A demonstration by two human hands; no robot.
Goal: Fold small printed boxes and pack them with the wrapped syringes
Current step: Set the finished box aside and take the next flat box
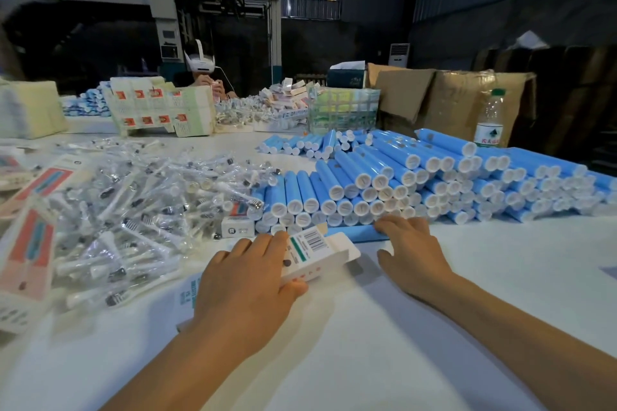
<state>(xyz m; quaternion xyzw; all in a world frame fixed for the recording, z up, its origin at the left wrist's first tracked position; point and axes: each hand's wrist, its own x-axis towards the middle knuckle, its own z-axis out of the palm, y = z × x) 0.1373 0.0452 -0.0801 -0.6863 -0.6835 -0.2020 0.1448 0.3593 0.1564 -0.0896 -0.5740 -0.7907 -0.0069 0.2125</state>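
My left hand holds a small white printed box with a barcode and a green stripe; the box is folded up with its far end flap open. My right hand reaches forward with its fingers spread, fingertips resting on a single blue tube that lies crosswise in front of a big stack of blue tubes with white caps. A heap of clear-wrapped syringes covers the table to the left. Flat unfolded boxes with red print lie at the far left.
The white table spreads below my hands. Another person sits across it behind stacks of printed box sheets. A clear plastic basket, cardboard cartons and a water bottle stand at the back right.
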